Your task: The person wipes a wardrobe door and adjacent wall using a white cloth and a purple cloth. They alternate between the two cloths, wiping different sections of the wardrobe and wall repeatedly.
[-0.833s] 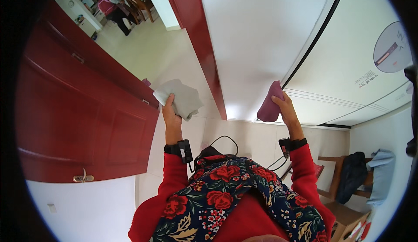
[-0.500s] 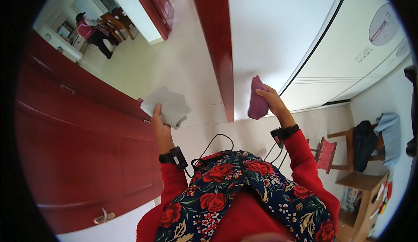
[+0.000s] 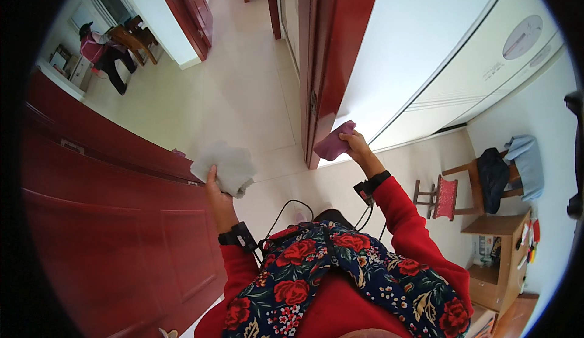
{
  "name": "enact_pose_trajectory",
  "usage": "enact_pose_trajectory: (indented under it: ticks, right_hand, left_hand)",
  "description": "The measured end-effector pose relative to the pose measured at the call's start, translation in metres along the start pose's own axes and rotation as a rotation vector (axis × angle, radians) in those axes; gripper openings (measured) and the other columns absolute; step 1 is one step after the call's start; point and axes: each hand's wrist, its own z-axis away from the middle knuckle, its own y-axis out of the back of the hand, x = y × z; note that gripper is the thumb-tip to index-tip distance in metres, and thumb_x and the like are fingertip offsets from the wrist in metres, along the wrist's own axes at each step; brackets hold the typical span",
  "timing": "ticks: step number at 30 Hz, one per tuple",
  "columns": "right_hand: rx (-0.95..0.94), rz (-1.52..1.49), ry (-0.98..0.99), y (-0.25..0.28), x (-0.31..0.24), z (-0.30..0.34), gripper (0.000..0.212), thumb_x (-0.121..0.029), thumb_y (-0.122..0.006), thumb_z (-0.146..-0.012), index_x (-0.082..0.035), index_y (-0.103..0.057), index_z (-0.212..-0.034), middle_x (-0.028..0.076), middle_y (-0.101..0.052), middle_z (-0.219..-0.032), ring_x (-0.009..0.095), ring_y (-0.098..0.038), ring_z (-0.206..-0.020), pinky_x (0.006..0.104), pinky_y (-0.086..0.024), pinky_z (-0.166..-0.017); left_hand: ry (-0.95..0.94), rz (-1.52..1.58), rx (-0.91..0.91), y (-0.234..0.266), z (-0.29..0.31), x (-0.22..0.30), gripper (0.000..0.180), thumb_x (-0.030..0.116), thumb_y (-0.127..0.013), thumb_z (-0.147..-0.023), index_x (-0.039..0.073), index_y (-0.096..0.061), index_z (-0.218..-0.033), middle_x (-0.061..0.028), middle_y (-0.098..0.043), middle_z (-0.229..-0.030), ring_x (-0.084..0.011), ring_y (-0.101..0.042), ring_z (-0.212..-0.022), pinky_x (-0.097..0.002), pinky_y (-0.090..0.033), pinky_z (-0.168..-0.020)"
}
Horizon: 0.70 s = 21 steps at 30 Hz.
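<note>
A pale grey cloth (image 3: 226, 166) hangs from my left hand (image 3: 219, 201), whose thumb presses on top of it. This hand is close to the edge of the open dark red door (image 3: 128, 234). In my right hand (image 3: 360, 148) is a folded purple cloth (image 3: 333, 143), pinched between thumb and fingers. Its left end overlaps the lower part of the red door frame (image 3: 350, 46); I cannot tell whether they touch. Black devices with cables are strapped to both wrists.
A white cabinet-like panel (image 3: 468, 70) stands on the right. Beyond it are a red-seated stool (image 3: 446, 197), a chair with a dark garment (image 3: 493, 177) and a wooden cabinet (image 3: 505, 247). Through the doorway, another person (image 3: 103, 55) bends near wooden chairs (image 3: 131, 40).
My view has shifted toward the doorway's right side. My right hand has brought the purple cloth from in front of the white wall to the door frame, turning it. The left keeps the grey cloth.
</note>
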Motion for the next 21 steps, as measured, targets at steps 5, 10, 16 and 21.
enact_pose_trajectory:
  ticks: [5, 10, 16, 21]
  right_hand:
    - [-0.037, -0.015, 0.097, -0.044, -0.026, -0.005, 0.037, -0.001, -0.057, -0.088, 0.007, -0.046, -0.122, 0.018, -0.057, -0.116, 0.032, -0.061, -0.103, 0.044, -0.053, -0.09]
    - [-0.163, -0.075, 0.169, -0.092, -0.075, 0.034, 0.033, -0.004, -0.055, -0.092, 0.005, -0.047, -0.123, 0.013, -0.058, -0.115, 0.024, -0.061, -0.102, 0.0359, -0.052, -0.09]
    - [-0.206, 0.123, 0.552, -0.14, -0.158, 0.09, 0.028, -0.007, -0.059, -0.091, 0.001, -0.052, -0.117, 0.009, -0.06, -0.106, 0.017, -0.058, -0.097, 0.0304, -0.048, -0.088]
    - [-0.037, 0.49, 0.973, -0.149, -0.199, 0.113, 0.021, -0.011, -0.061, -0.092, -0.002, -0.053, -0.109, 0.003, -0.059, -0.095, 0.01, -0.055, -0.086, 0.024, -0.048, -0.076]
  left_hand:
    - [0.02, -0.021, 0.038, -0.014, -0.005, -0.004, 0.05, 0.014, -0.064, -0.087, 0.003, -0.047, -0.133, -0.0122, -0.055, -0.128, -0.0286, -0.054, -0.118, -0.0448, -0.046, -0.1]
    - [0.032, 0.019, 0.019, -0.033, -0.021, -0.01, 0.051, 0.013, -0.064, -0.086, 0.001, -0.047, -0.133, -0.0133, -0.055, -0.127, -0.0302, -0.053, -0.119, -0.0463, -0.045, -0.101]
    - [0.06, -0.01, 0.008, -0.076, -0.032, -0.037, 0.051, 0.011, -0.065, -0.085, 0.0, -0.048, -0.131, -0.0138, -0.056, -0.126, -0.0306, -0.054, -0.118, -0.0461, -0.045, -0.101]
    - [0.106, -0.022, -0.076, -0.105, -0.031, -0.06, 0.051, 0.009, -0.064, -0.085, 0.0, -0.046, -0.132, -0.0137, -0.055, -0.127, -0.0303, -0.054, -0.117, -0.0452, -0.043, -0.103]
